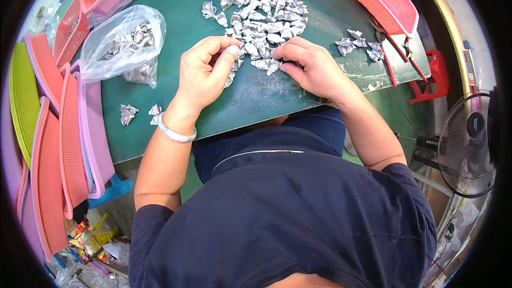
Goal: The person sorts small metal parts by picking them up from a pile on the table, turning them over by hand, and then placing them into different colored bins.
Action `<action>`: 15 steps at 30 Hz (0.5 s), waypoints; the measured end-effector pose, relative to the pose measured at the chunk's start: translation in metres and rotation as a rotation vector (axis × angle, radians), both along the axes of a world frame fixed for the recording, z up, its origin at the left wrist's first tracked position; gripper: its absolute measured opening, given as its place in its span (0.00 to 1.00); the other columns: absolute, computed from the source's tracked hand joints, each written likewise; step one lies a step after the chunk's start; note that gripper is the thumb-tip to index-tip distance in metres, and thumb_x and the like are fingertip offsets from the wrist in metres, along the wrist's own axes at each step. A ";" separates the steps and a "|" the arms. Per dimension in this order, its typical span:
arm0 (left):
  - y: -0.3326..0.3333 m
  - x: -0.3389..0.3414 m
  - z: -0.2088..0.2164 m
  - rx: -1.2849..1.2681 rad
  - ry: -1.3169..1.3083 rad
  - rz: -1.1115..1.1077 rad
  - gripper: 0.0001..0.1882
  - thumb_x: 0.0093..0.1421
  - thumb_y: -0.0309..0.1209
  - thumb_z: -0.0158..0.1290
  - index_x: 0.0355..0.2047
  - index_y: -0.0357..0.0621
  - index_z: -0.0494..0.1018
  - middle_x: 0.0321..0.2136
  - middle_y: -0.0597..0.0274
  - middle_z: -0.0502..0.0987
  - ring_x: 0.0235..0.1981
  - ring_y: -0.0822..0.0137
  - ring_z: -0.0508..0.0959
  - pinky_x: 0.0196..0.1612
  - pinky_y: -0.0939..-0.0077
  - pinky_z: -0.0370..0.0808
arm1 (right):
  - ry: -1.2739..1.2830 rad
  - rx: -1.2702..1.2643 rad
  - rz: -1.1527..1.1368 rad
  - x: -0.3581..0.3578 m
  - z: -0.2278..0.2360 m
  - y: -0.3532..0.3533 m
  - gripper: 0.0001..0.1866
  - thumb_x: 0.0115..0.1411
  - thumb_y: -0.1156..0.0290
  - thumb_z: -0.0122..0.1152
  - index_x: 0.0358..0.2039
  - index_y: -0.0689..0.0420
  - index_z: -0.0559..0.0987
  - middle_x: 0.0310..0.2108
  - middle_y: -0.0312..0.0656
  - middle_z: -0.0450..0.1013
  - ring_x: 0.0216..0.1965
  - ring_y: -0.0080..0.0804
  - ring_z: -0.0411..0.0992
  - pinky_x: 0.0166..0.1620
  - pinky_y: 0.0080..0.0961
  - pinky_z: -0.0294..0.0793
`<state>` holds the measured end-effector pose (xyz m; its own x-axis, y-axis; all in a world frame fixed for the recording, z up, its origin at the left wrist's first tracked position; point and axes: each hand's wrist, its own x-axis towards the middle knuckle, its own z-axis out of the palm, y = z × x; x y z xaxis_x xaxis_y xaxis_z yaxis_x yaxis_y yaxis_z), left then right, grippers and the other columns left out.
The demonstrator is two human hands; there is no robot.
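A heap of small, irregular silvery metal parts point(261, 13) spreads over the green tabletop, reaching to my hands. My left hand point(207, 66), with a pale bangle at the wrist, is at the heap's near left edge. Its thumb and forefinger are pressed together; whatever is between them is hidden. Facing it from the right, my right hand point(314, 68) has its fingers curled. Its thumb and fingertips close on a metal part point(273, 66) at the near end of the heap.
A clear plastic bag point(95, 63) of similar parts lies left, with loose pieces point(128, 114) nearer me. Stacked plastic baskets point(53, 181) stand beside the table. At right are a pink basket point(392, 13), several parts point(345, 47), red-handled tools point(391, 64), a red stool point(438, 77) and a fan point(469, 144).
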<state>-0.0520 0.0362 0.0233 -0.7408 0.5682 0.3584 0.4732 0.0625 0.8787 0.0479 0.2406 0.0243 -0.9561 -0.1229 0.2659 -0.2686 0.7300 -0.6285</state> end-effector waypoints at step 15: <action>-0.004 -0.003 -0.008 0.028 -0.113 0.052 0.05 0.54 0.24 0.52 0.30 0.35 0.75 0.22 0.67 0.72 0.21 0.81 0.68 0.24 0.87 0.65 | -0.012 0.080 0.037 0.015 0.017 0.023 0.10 0.44 0.78 0.58 0.29 0.60 0.70 0.29 0.40 0.66 0.30 0.33 0.67 0.33 0.24 0.67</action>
